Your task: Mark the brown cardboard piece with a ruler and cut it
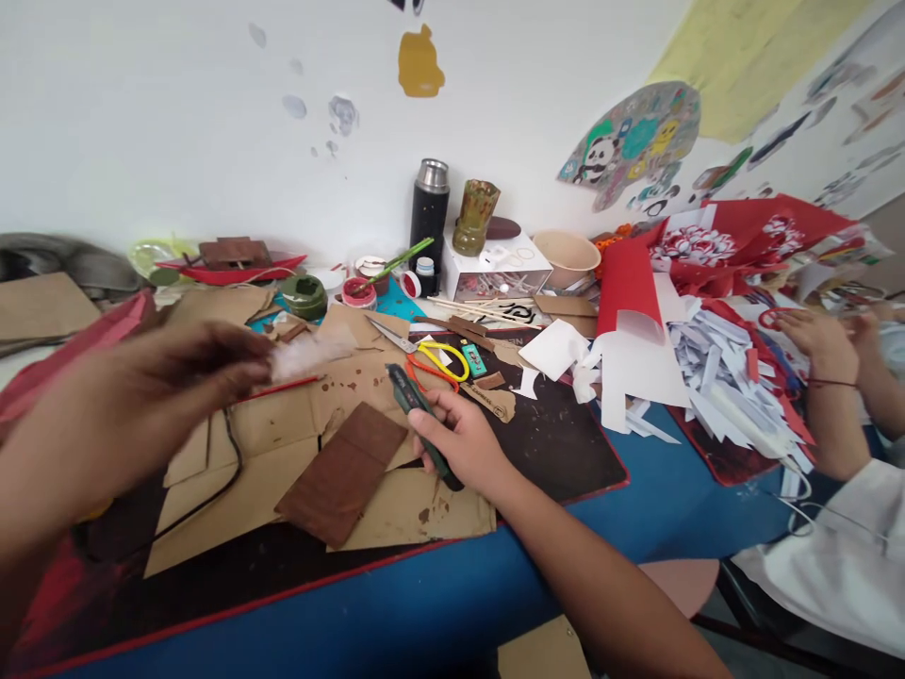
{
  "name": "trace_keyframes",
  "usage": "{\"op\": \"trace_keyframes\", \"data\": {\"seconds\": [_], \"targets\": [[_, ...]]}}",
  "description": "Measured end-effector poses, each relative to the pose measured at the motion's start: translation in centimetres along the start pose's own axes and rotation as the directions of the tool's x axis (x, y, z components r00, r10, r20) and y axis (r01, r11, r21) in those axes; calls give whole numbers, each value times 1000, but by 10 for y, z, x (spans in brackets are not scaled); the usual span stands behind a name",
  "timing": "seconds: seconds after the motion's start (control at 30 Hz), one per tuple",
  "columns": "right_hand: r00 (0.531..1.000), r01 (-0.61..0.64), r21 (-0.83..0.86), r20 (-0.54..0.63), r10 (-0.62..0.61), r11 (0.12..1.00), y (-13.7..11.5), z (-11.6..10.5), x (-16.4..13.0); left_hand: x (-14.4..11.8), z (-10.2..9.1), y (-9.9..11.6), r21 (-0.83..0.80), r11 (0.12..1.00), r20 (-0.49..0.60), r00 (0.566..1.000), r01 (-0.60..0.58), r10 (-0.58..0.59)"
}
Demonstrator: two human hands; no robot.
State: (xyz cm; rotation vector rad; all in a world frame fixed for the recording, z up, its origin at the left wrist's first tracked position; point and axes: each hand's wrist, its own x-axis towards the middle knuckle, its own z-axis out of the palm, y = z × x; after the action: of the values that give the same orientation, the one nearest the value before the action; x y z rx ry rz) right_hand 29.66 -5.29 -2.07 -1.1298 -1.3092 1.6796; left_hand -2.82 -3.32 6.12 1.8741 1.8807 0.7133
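Note:
My right hand (459,438) is wrapped round a dark green utility knife (429,434), its tip angled up and away from me. My left hand (162,396), smeared by motion, pinches a whitish, see-through scrap (315,354) too blurred to name. Between the hands, a brown-painted rectangular piece (344,473) lies flat on stained cardboard (275,415). Beyond the knife are scissors (431,363) with yellow and orange handles, and a small teal box (473,359).
A dark mat (566,453) covers the blue table (396,604). Paint jars (305,296), a black flask (429,212) and a red model boat (240,269) stand along the wall. At right, another person's hands (824,339) are near white paper strips (728,377).

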Motion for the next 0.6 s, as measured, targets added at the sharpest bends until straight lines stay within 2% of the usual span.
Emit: {"op": "trace_keyframes", "data": {"seconds": [0.1, 0.17, 0.23, 0.33, 0.43, 0.6], "targets": [[999, 2, 104, -34, 2, 995, -4, -4, 1, -24, 29, 9, 14, 985, 204, 965, -172, 165], [999, 24, 121, -37, -20, 992, -5, -5, 1, -32, 47, 9, 50, 963, 298, 924, -266, 240], [1000, 30, 89, -11, -30, 996, -4, -4, 1, -36, 59, 9, 63, 938, 330, 894, -342, 304], [1000, 26, -46, 17, -25, 999, -1, 0, -1, -38, 63, 13, 57, 881, 323, 844, -469, 429], [1000, 18, -139, 4, -18, 990, 1, 2, -1, -39, 58, 20, 113, 800, 261, 795, -589, 548], [999, -4, -225, 42, 14, 974, -2, 1, -4, -39, 55, 23, 184, 700, 188, 724, -690, 664]]}}
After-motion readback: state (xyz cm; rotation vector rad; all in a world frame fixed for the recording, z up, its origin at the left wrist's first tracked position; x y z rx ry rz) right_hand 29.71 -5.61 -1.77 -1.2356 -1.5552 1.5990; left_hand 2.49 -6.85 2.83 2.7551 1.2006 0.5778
